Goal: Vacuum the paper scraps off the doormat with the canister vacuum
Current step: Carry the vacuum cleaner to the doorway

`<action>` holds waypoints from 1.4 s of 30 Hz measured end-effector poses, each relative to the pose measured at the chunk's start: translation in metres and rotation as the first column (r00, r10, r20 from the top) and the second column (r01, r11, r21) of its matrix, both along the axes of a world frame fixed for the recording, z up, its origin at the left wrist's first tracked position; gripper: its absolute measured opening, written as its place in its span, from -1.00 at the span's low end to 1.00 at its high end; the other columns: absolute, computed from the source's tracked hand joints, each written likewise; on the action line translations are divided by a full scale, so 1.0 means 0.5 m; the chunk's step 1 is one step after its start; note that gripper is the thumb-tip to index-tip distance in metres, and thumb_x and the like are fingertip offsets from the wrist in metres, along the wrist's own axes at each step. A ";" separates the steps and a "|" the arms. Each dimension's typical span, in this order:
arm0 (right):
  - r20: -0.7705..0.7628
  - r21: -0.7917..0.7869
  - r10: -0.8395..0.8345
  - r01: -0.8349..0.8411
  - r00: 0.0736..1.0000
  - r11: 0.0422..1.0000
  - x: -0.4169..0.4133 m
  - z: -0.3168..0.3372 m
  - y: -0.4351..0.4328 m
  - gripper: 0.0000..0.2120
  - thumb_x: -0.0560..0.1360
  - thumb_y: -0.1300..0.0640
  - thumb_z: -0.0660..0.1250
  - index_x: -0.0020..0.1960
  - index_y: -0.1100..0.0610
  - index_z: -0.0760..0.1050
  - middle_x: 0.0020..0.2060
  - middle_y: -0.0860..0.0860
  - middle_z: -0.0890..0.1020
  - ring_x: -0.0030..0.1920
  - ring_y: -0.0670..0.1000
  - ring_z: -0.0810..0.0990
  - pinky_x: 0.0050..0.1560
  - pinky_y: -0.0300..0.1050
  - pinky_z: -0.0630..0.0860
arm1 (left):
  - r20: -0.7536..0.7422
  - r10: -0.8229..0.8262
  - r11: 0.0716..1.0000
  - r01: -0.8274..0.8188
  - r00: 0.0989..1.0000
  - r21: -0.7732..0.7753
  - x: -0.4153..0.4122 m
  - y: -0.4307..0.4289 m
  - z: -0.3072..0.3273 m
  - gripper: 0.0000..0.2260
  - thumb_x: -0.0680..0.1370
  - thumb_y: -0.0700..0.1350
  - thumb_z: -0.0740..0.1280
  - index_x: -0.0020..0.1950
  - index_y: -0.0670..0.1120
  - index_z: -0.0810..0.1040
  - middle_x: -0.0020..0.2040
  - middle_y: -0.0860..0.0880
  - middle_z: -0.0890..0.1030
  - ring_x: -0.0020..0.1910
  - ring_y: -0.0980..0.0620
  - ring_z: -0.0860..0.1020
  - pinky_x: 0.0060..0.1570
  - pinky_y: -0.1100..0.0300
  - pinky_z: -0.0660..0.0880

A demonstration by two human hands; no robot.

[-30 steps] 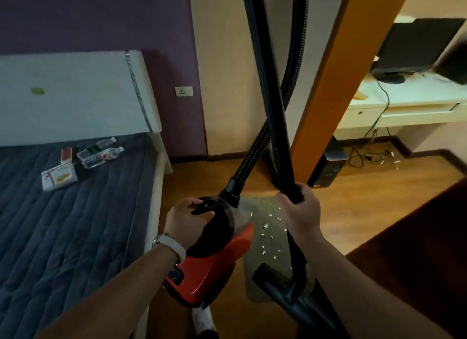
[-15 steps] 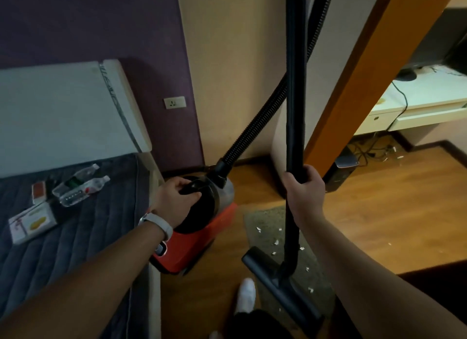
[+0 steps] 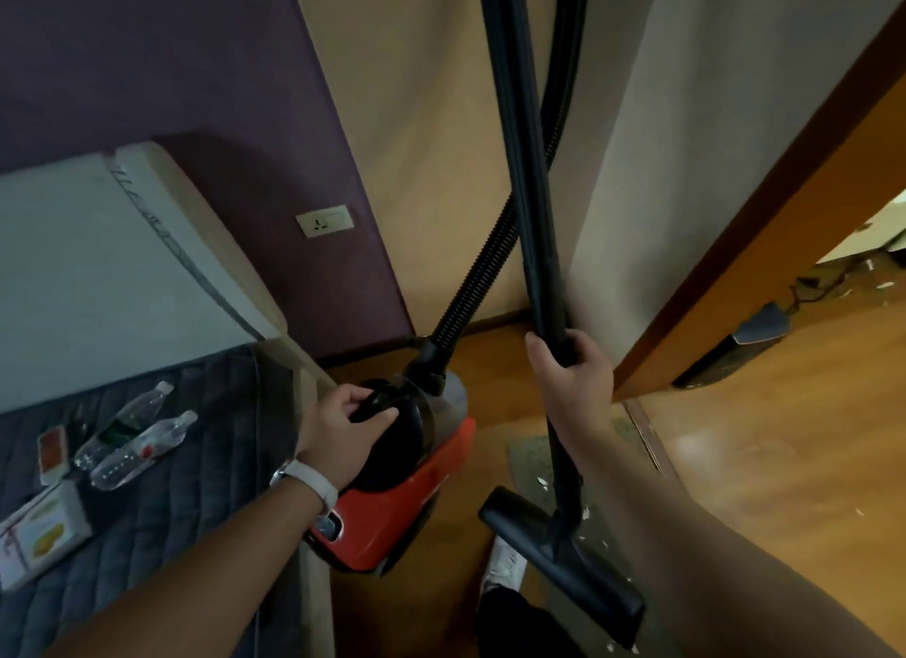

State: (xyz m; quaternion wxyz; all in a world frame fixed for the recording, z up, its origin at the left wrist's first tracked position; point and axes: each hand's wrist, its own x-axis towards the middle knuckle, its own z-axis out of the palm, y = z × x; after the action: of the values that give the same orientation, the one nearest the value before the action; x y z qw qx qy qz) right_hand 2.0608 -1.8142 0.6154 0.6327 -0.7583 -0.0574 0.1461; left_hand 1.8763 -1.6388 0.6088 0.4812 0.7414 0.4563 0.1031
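Canister vacuum (image 3: 392,510) hangs from left hand (image 3: 338,437) gripping its handle, likely for repositioning; right hand (image 3: 573,383) clasps wand (image 3: 534,216), aiming floor head (image 3: 564,559) at doormat (image 3: 529,456) paper scraps (image 3: 541,482).

Left grip (image 3: 343,432) curled tight low, right grip (image 3: 578,378) clenched higher

The glossy brown wooden floor (image 3: 784,461) carries a small grey-green doormat (image 3: 532,456) strewn with white paper scraps (image 3: 542,483); the flat black vacuum floor head (image 3: 564,564) seems to rest on it. On the grey quilted bed (image 3: 171,535) lie two clear plastic bottles (image 3: 142,449), a white cardboard box (image 3: 41,542) and a small red packet (image 3: 52,449).
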 end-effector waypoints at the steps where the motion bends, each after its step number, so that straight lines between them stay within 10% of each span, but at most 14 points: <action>1: -0.005 -0.008 0.007 -0.007 1.000 1.000 0.026 -0.008 0.022 -0.83 0.51 0.03 0.46 -0.01 0.12 0.58 -0.32 -0.06 0.55 -0.40 -0.26 0.51 -0.44 -0.41 0.40 | -0.003 -0.003 1.000 0.003 1.000 -0.003 0.023 0.019 -0.008 -0.81 0.43 -0.09 0.49 -0.02 0.02 0.55 -0.11 0.09 0.64 -0.09 0.16 0.60 -0.20 0.30 0.49; 10: -0.001 -0.076 -0.082 0.082 0.997 0.994 0.186 -0.095 0.160 -0.83 0.51 0.03 0.46 -0.02 0.11 0.55 -0.30 -0.01 0.54 -0.40 -0.22 0.49 -0.44 -0.39 0.40 | -0.115 -0.099 0.994 0.094 0.988 -0.048 0.191 0.205 -0.121 -0.81 0.41 0.02 0.49 -0.05 0.13 0.54 -0.08 0.12 0.66 -0.06 0.10 0.63 -0.01 0.04 0.60; 16: 0.009 -0.071 -0.140 0.140 0.990 0.988 0.231 -0.210 0.253 -0.86 0.52 0.10 0.45 -0.07 0.02 0.48 -0.32 -0.04 0.52 -0.43 -0.22 0.49 -0.44 -0.36 0.44 | -0.151 -0.196 0.981 0.195 0.969 -0.019 0.286 0.303 -0.249 -0.78 0.41 0.00 0.51 -0.16 0.20 0.47 -0.13 0.17 0.58 -0.08 0.10 0.58 -0.15 0.25 0.49; 42: 0.151 0.112 -0.283 0.268 0.947 0.957 0.414 -1.041 0.386 -0.89 0.52 0.04 0.45 -0.13 0.03 0.57 -0.25 0.06 0.59 -0.21 0.03 0.57 -0.20 -0.08 0.55 | -0.065 -0.357 0.921 0.363 0.932 0.142 0.539 0.484 -1.076 -0.85 0.39 0.05 0.50 -0.20 0.11 0.54 -0.16 0.10 0.62 -0.18 0.10 0.59 -0.24 0.20 0.51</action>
State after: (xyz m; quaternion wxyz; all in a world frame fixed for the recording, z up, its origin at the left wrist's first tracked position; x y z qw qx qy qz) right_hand 2.2677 -1.6212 0.0948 0.6736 -0.7390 -0.0097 -0.0100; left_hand 2.1457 -1.3969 0.0708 0.4255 0.8489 0.3119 0.0334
